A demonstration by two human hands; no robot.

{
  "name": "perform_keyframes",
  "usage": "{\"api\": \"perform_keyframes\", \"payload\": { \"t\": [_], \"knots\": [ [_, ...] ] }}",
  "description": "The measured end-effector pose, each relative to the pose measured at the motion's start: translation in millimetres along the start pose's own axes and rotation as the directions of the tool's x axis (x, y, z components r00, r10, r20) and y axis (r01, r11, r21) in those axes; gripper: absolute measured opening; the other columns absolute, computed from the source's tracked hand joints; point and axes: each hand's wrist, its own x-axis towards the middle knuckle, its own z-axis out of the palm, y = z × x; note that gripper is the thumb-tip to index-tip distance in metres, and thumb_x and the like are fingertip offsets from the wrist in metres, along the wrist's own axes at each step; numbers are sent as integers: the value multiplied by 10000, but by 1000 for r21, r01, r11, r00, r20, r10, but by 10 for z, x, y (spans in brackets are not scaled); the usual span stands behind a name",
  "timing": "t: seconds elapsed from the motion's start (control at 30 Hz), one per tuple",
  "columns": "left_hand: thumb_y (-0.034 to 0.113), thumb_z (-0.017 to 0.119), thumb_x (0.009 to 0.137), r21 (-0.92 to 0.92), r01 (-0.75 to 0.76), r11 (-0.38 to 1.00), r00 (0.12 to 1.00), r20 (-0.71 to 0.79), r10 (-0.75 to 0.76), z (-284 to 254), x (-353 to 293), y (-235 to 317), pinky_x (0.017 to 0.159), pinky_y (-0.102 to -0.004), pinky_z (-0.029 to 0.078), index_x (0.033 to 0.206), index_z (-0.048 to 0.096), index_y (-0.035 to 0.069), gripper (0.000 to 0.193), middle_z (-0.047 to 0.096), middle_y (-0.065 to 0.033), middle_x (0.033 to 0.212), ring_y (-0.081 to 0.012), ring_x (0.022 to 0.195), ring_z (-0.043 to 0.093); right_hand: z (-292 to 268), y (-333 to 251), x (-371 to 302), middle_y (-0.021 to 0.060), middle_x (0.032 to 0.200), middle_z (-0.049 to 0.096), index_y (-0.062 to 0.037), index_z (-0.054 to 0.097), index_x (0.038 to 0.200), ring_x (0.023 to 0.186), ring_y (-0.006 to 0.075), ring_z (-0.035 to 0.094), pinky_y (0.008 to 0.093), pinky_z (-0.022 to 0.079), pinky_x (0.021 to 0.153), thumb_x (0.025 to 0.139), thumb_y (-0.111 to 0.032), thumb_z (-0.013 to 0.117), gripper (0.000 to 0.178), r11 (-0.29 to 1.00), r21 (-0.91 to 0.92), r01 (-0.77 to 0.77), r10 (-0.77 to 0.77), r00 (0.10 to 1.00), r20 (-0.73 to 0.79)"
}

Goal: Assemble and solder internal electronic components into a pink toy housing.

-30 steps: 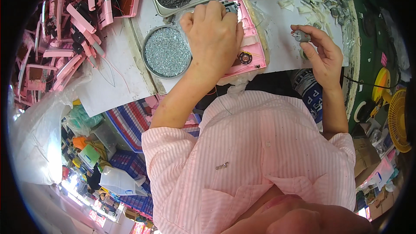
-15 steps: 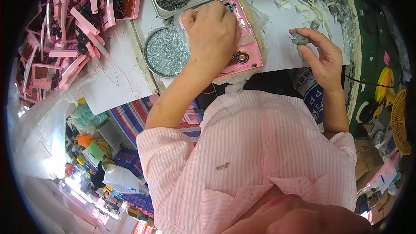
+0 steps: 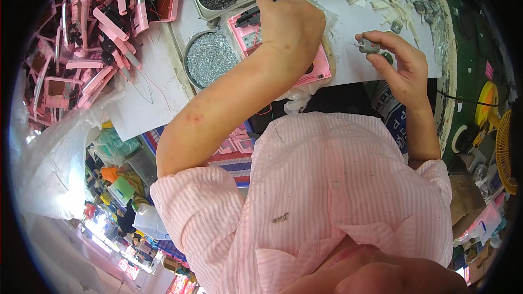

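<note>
A pink plastic casing (image 3: pixel 321 71) lies on a padded, plastic-wrapped support at the table's near edge. My left hand (image 3: pixel 291 27) reaches over it, fingers curled down at its far side and mostly hidden by the back of the hand. Whatever they grip is out of sight. Beside that hand, a black part (image 3: pixel 248 18) and a grey metal piece (image 3: pixel 250 40) show in the casing. To the right, my right hand (image 3: pixel 403 68) pinches a small grey motor (image 3: pixel 370 47) with a white tip between thumb and forefinger, above the table.
A round tin of small screws (image 3: pixel 210 60) stands left of the casing. Behind is a metal tray (image 3: pixel 239 5) with dark springs. Pink casings (image 3: pixel 81 38) with loose wires are heaped at far left. Motors and white plastic pieces (image 3: pixel 400 2) lie scattered at far right.
My left hand has shifted right across the casing, uncovering the black part and grey piece on its left side. My right hand, still pinching the motor, has moved slightly left.
</note>
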Motion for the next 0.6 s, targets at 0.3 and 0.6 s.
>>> {"api": "perform_keyframes", "payload": {
  "t": [0.3, 0.6],
  "knots": [
    [182, 801, 696, -54, 50, 997, 970, -236, -61, 249, -188, -146, 707, -426, 447, 767, 757, 110, 111, 651, -48, 779, -218, 719, 676, -55, 4, -55, 100, 1016, 737, -14, 720, 1177, 868, 171, 670, 292, 535, 824, 849, -37, 765, 331, 999, 21, 29, -28, 999, -20],
    [173, 773, 749, -182, 126, 975, 962, -217, -165, 195, -252, -101, 673, -398, 486, 727, 748, 105, 76, 670, -45, 717, -258, 684, 681, -33, 37, -33, 91, 1033, 743, -30, 726, 1180, 877, 171, 678, 297, 537, 821, 855, -66, 765, 329, 999, 44, 12, -11, 1000, -18]
  ]
}}
